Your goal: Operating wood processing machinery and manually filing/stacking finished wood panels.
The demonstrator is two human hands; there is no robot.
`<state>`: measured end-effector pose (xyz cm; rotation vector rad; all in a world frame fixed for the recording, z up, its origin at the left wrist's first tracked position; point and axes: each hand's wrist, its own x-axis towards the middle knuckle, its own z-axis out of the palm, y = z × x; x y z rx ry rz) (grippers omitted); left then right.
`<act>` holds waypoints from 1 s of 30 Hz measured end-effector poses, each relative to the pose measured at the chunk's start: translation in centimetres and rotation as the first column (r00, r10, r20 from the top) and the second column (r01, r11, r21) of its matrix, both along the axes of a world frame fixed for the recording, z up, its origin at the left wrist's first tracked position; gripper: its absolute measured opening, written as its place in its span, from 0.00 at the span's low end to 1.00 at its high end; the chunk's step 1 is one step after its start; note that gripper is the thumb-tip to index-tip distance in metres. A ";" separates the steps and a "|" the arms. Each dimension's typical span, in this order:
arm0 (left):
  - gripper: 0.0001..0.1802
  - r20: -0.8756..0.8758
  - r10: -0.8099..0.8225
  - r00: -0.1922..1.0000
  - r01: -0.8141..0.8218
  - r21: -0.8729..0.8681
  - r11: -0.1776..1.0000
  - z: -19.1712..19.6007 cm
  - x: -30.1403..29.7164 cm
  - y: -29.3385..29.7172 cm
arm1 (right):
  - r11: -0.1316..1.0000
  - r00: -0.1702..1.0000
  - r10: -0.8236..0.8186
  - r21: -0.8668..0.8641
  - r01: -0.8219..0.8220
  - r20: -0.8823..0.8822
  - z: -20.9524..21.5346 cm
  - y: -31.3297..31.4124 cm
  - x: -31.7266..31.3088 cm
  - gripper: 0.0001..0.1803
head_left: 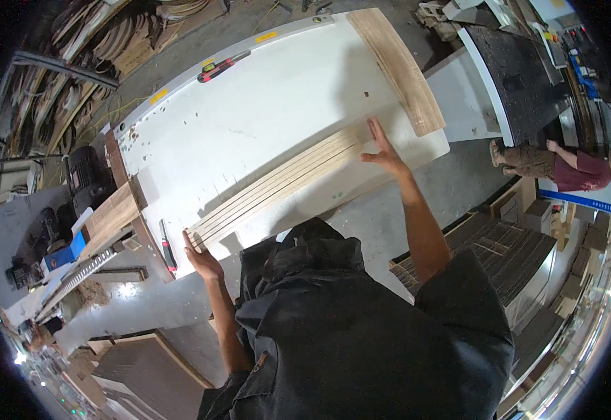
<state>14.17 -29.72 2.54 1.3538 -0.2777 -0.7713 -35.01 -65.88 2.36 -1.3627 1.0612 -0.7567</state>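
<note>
A set of several long pale wooden strips (284, 178) lies side by side across the white worktable (249, 119). My left hand (202, 259) presses against the strips' left end at the table's near edge, fingers around the end. My right hand (382, 150) lies flat and spread against the strips' right end. Neither hand lifts them off the table.
A wider curved wooden board (398, 66) lies at the table's far right. A red-and-black tool (223, 66) rests near the far edge, another (168, 246) by my left hand. Stacked panels (501, 259) stand to my right. A person (564, 168) sits at the right. Machinery (85, 178) stands left.
</note>
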 end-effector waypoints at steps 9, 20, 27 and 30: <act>0.41 -0.077 0.089 0.993 -0.089 0.008 0.996 -0.1 -0.6 -1.0 | 0.953 0.996 0.089 0.288 -0.089 0.016 -5.0 3.8 3.2 0.55; 0.39 0.013 0.115 0.993 -0.116 0.057 0.992 -1.1 -0.3 -0.8 | 0.986 0.988 0.148 0.082 -0.144 -0.047 -4.9 3.0 3.3 0.48; 0.41 0.055 0.080 0.995 -0.081 0.026 0.996 -2.2 -0.2 -0.9 | 0.996 0.996 0.070 0.053 -0.073 0.047 -5.1 3.7 3.9 0.44; 0.39 0.032 0.122 0.992 -0.124 0.058 0.991 -1.1 -0.2 -0.7 | 0.993 0.993 0.094 0.070 -0.099 0.070 -4.8 3.3 3.5 0.39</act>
